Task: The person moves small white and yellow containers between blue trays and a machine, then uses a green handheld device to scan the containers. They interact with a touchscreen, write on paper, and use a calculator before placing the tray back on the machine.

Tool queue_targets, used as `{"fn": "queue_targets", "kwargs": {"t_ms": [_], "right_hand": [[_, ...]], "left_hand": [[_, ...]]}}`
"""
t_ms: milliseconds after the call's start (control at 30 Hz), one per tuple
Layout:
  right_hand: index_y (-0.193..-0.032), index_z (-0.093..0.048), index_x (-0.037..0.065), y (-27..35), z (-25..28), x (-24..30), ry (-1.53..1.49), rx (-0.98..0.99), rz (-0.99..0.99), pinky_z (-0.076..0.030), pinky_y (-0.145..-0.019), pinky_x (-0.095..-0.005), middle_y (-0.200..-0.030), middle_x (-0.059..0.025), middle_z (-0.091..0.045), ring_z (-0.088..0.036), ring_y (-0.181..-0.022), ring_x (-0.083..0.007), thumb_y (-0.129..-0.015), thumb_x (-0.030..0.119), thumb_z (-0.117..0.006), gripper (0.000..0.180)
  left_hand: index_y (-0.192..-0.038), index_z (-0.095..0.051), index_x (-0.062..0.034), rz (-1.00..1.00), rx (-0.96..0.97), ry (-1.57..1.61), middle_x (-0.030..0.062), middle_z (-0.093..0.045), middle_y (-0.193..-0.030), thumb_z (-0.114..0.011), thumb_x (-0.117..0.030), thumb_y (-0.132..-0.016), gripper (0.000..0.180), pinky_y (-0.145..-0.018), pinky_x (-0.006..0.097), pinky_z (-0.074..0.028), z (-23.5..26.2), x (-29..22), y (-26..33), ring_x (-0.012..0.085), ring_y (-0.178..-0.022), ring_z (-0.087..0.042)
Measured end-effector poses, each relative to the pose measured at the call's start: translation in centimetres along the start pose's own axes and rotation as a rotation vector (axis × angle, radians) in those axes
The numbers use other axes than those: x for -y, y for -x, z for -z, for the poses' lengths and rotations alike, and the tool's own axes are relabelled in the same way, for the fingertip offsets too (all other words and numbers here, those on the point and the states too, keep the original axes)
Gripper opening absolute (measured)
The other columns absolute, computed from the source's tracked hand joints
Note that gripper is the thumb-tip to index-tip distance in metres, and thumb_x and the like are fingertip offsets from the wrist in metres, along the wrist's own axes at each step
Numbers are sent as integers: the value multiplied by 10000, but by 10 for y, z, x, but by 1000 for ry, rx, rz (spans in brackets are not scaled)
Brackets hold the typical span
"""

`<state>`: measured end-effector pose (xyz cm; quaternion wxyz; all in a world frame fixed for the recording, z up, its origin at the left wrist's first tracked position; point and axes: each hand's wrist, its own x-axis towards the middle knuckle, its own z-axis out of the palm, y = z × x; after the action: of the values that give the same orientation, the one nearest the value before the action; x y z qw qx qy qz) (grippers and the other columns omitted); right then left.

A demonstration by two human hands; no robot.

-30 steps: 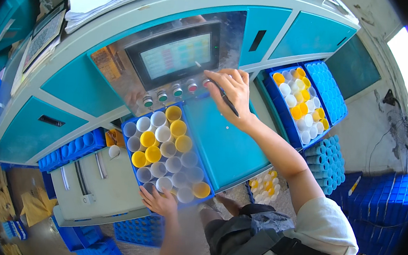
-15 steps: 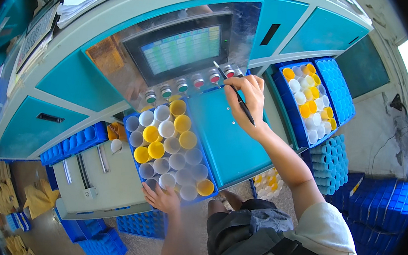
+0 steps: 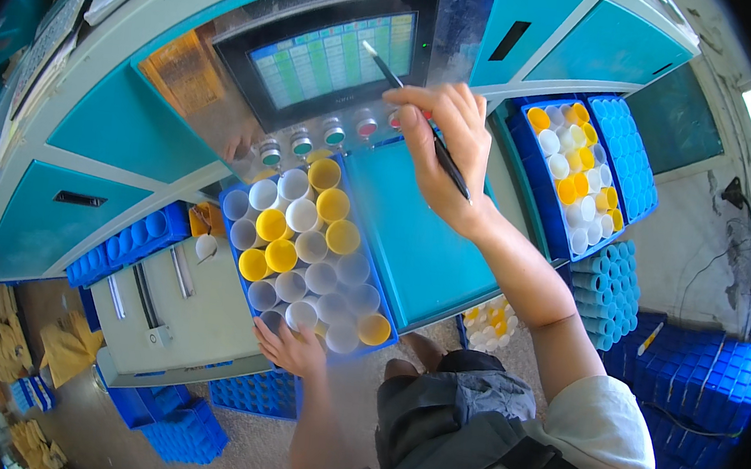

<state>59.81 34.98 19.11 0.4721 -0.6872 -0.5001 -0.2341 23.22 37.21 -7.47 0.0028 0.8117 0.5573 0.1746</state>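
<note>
My right hand (image 3: pixel 448 142) is closed round a black pen-like stylus (image 3: pixel 442 158). Its pale tip lies over the lit touchscreen (image 3: pixel 310 70); whether it touches the glass I cannot tell. My left hand (image 3: pixel 292 349) rests on the near left corner of a blue crate (image 3: pixel 385 299), fingers spread against its edge and the front tubes. Upright in that crate stand several open-topped tubes, some yellow (image 3: pixel 342 237), others whitish translucent (image 3: pixel 311 246). Below the screen runs a row of green and red push buttons (image 3: pixel 302 143), partly hidden by my right hand.
A teal panel (image 3: pixel 420 239) lies right of the crate. Further right stand another blue crate of yellow and white tubes (image 3: pixel 571 176) and stacked light-blue tubes (image 3: pixel 607 293). Blue crates (image 3: pixel 696 374) are piled at lower right. A grey ledge with metal rails (image 3: pixel 148 296) extends left.
My right hand has moved up and left, bringing the stylus tip from beside the buttons to over the screen. My left hand stays at the crate's corner. The whole view has shifted slightly.
</note>
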Motion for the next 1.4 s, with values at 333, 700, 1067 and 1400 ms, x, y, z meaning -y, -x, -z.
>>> {"fn": "queue_targets", "kwargs": {"t_ms": [333, 700, 1067, 1400], "right_hand": [[-1059, -757, 97, -14, -15, 4, -14, 5, 89, -353, -751, -349, -815, -14, -645, -548, -782, -167, -931, 81, -685, 148], [-1013, -752, 116, -15, -27, 1, -6, 15, 153, -364, -761, -355, -810, 0, -648, -563, -779, -163, -914, 137, -720, 106], [-1151, -695, 87, 61, -53, -15, 178, 451, -23, -431, -675, -362, -570, -43, -594, -563, -523, -217, -943, 278, -698, 283], [-1586, -238, -55, 94, -88, -20, 649, 844, 97, -455, -824, -387, -649, -48, -654, -643, -606, -227, -897, 152, -629, 819]], "left_hand": [[-1111, -733, 16, 45, 87, -40, 159, -332, -1629, -604, -365, -967, 427, -1192, 549, -282, 1, -1, 1, 348, -1508, -299], [-1105, -732, 2, 69, 124, -64, 161, -338, -1621, -600, -381, -963, 430, -1186, 543, -279, 2, -1, -1, 344, -1509, -288], [-1112, -727, 5, 68, 108, -39, 148, -333, -1625, -609, -375, -954, 428, -1200, 536, -263, 1, 0, -1, 336, -1511, -284], [-1088, -728, 6, 64, 108, -36, 162, -332, -1626, -599, -368, -958, 416, -1203, 541, -258, 5, -4, -3, 335, -1517, -281]]}}
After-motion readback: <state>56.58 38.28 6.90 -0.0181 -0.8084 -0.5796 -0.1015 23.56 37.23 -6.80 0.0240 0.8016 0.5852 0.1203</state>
